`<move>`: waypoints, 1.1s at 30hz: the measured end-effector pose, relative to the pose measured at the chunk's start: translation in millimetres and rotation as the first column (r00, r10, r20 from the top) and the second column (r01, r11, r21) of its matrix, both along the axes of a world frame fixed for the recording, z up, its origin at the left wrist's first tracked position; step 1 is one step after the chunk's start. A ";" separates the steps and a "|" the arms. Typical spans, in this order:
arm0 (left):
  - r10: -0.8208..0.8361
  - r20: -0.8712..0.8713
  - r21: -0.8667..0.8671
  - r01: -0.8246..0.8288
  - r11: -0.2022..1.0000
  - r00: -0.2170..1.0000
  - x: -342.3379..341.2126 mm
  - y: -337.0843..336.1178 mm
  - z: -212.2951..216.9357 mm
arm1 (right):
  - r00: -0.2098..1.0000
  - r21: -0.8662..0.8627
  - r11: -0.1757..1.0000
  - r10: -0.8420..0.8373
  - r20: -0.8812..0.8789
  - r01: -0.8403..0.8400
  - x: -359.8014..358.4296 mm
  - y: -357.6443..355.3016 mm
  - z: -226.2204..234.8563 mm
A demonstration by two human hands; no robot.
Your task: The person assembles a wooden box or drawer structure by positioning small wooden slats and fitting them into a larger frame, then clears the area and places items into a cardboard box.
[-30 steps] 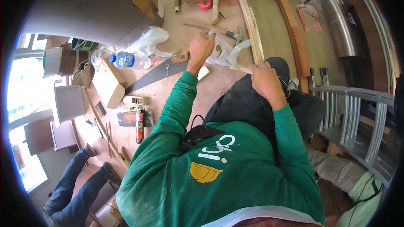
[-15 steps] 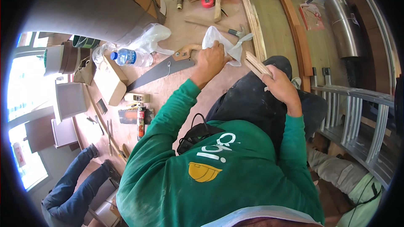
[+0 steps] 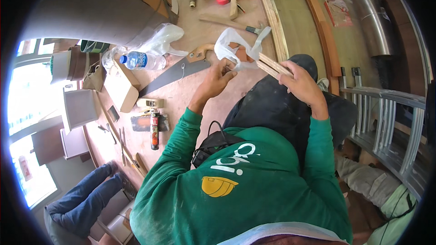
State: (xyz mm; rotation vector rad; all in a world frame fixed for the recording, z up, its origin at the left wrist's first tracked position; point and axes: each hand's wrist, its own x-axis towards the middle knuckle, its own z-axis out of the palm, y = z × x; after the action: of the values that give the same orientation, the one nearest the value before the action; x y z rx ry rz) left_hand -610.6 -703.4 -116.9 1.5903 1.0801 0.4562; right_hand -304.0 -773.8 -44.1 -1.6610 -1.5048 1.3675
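Wooden strips gripped in right hand, long axis toward left hand, prob. pinching plastic bag.

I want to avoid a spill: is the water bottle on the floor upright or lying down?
Lying down. The water bottle rests on its side on the wooden floor, blue cap pointing left, next to a crumpled clear bag.

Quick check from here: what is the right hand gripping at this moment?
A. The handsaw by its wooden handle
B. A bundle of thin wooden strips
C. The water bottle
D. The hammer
B. The right hand is closed around a bundle of thin wooden strips, while the handsaw, water bottle and hammer all lie untouched on the floor.
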 end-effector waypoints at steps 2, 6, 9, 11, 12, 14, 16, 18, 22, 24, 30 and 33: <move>0.000 0.148 -0.075 0.011 0.997 0.989 -2.7 -5.1 -5.9 | 0.995 0.054 0.997 0.042 0.095 -0.047 -8.4 10.0 1.7; 0.099 0.430 -0.217 -0.004 0.976 0.897 8.1 -14.8 -1.4 | 0.960 0.161 0.967 0.160 0.232 -0.200 -30.8 30.7 -16.8; 0.102 0.446 -0.264 0.021 0.964 0.889 7.5 -12.9 4.6 | 0.951 0.142 0.974 0.129 0.282 -0.174 -53.9 45.6 -25.9; 0.093 0.451 -0.259 0.031 0.965 0.888 5.9 -13.2 7.2 | 0.949 0.087 0.986 0.113 0.295 -0.144 -66.7 57.4 -32.1; 0.091 0.472 -0.249 0.034 0.968 0.877 7.3 -13.2 9.4 | 0.946 0.071 0.987 0.114 0.302 -0.141 -71.1 65.7 -44.0; 0.094 0.495 -0.245 0.035 0.969 0.864 10.3 -14.9 10.4 | 0.947 0.073 0.991 0.085 0.309 -0.113 -79.8 75.0 -69.9; 0.117 0.497 -0.257 0.017 0.966 0.860 12.6 -16.6 10.4 | 0.953 0.111 0.991 0.038 0.301 -0.074 -93.2 81.8 -81.8; 0.098 0.522 -0.292 0.069 0.954 0.848 13.1 -17.9 10.0 | 0.991 -0.075 0.988 -0.135 -0.003 0.134 -96.7 85.5 -76.1; 0.074 0.563 -0.337 0.146 0.930 0.823 22.6 -25.1 7.7 | 0.815 -0.256 0.876 -0.476 -0.329 0.408 -95.1 85.6 -97.8; 0.070 0.571 -0.339 0.157 0.927 0.818 27.0 -27.1 8.4 | 0.746 -0.264 0.842 -0.539 -0.392 0.470 -95.9 87.7 -110.7; 0.118 0.631 -0.347 0.143 0.927 0.767 29.2 -30.1 8.1 | 0.691 -0.359 0.868 -0.492 -0.529 0.344 -121.3 82.5 -92.4; 0.156 0.664 -0.300 0.069 0.951 0.732 28.4 -29.0 2.5 | 0.899 -0.248 0.960 -0.222 -0.379 0.132 -108.2 80.8 -98.7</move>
State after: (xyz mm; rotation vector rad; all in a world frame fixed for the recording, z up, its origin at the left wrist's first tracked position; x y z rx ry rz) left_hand -582.2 -732.5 -114.4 0.9768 0.5710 0.7922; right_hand -412.3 -693.0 -142.9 -1.4751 -0.9717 1.6923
